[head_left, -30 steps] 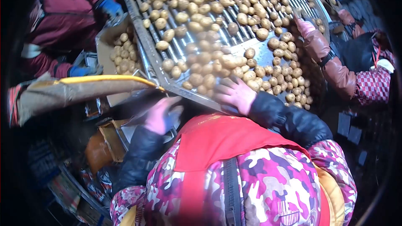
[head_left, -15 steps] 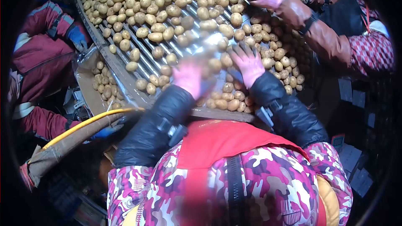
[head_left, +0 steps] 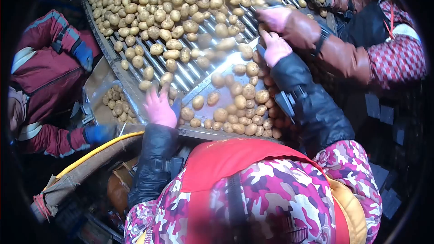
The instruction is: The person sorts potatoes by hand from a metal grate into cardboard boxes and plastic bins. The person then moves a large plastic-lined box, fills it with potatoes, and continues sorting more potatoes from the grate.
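My left hand (head_left: 160, 108), in a pink glove, reaches over the left front edge of the roller table (head_left: 187, 70). Its fingers are spread, with a few potatoes (head_left: 166, 78) at the fingertips. To the right, my right hand (head_left: 275, 50), also pink-gloved, is at the right side of the metal chute (head_left: 212, 83). Its fingers stretch forward close to a co-worker's glove; their tips are partly hidden. Between my hands, loose potatoes (head_left: 244, 104) lie on the chute, bunched toward its front edge and right side.
A large heap of potatoes (head_left: 158, 7) covers the far rollers. On the right, a co-worker's hand (head_left: 275, 18) reaches over the rollers. At left, another person's blue glove (head_left: 83, 56) is near a lined box (head_left: 97, 83) of potatoes. A yellow-edged padded bar (head_left: 97, 156) curves at lower left.
My hands have moved apart: the left toward the left edge, the right forward and rightward. More bare chute shows between them. The co-worker's hand at right has come down closer to my right hand.
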`<state>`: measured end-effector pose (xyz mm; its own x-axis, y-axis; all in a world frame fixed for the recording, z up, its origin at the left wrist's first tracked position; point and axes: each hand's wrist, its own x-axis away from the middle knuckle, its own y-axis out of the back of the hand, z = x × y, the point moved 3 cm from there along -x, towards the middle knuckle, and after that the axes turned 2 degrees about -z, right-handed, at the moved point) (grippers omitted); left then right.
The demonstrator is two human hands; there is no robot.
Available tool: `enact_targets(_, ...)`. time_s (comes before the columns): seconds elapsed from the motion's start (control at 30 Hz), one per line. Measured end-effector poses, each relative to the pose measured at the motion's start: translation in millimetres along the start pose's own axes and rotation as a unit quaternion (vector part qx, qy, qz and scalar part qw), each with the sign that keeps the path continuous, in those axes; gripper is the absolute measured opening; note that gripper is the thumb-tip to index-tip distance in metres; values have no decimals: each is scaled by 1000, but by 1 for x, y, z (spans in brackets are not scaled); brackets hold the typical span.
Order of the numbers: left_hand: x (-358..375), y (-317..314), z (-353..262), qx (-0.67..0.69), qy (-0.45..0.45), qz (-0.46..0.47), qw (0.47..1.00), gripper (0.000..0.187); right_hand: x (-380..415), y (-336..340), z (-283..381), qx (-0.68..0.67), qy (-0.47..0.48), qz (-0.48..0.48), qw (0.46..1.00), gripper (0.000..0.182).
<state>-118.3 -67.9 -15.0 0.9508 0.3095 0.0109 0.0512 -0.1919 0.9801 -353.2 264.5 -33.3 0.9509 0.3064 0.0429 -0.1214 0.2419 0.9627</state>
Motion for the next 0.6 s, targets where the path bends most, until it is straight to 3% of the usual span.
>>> enact_targets(0.1,4,-7,-10,170,-56,-60,982,51,-39,-15,-4,79,-35,93,992,57)
enact_targets(0.17,5,-7,-34,381,46,104,918,54,-48,-11,-1,41,-41,114,992,56)
enact_targets(0.27,11,-18,-57,663,185,256,679,69,-26,18,17,-44,-54,25,997,51)
enact_targets(0.3,15,-14,-66,733,219,281,580,75,-7,41,42,-160,-40,55,985,50)
enact_targets(0.33,13,-12,-71,768,191,296,535,76,4,28,55,-226,71,23,971,45)
enact_targets(0.4,13,-27,-74,838,202,300,409,64,23,42,98,-263,136,179,938,51)
enact_targets(0.47,12,-31,-77,835,263,274,399,54,4,11,103,-219,229,37,948,49)
enact_targets(0.53,16,-35,-73,810,322,260,415,51,-25,2,112,-42,231,59,970,35)
enact_targets(0.57,21,-22,-73,697,214,252,636,50,-37,-17,108,-9,231,78,970,35)
enact_targets(0.6,24,-22,-70,707,237,260,614,51,-41,-22,112,24,230,97,968,34)
